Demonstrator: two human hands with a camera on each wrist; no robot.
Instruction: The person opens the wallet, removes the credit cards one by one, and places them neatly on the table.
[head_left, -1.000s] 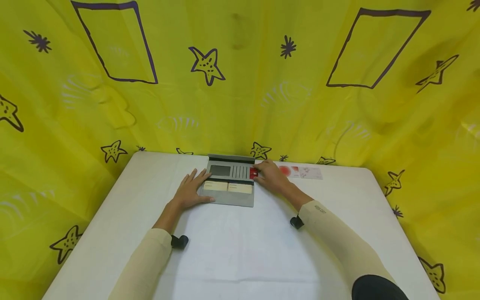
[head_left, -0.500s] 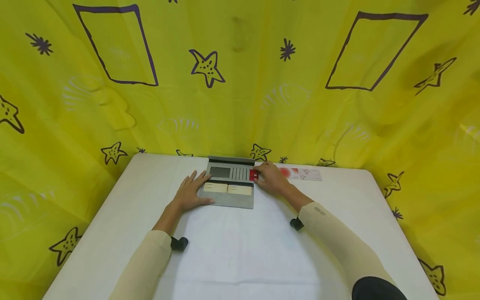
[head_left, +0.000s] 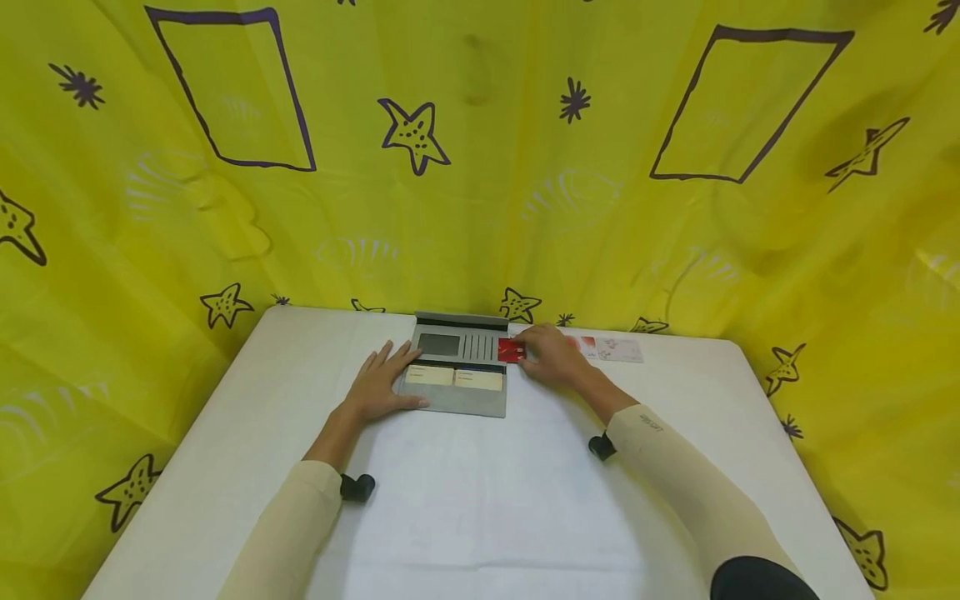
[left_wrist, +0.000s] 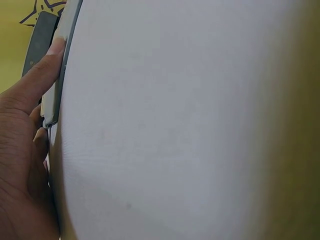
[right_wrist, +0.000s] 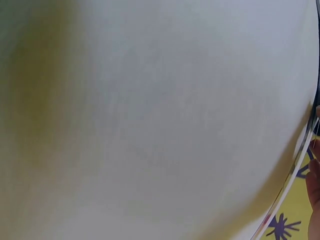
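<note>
A grey wallet (head_left: pixel 465 402) lies unfolded near the table's far edge, with pale cards (head_left: pixel 480 381) in its lower half and a row of slots above. My left hand (head_left: pixel 377 385) rests on its left side, fingers spread and fairly straight, thumb along the near edge. In the left wrist view the thumb (left_wrist: pixel 40 75) lies over the wallet's edge. My right hand (head_left: pixel 555 356) pinches a red card (head_left: pixel 509 351) that sticks out of the wallet's right side. The right wrist view catches only a few fingertips (right_wrist: pixel 314 172) at its edge.
Right of my right hand lie a card with red print (head_left: pixel 588 344), partly hidden by the hand, and a pale patterned card (head_left: pixel 621 350). A yellow curtain (head_left: pixel 480 208) with drawn stars hangs just behind the white table (head_left: pixel 465 500).
My right hand has shifted slightly right with the red card, and more of the card shows beside the wallet. My left hand has stayed in place on the wallet.
</note>
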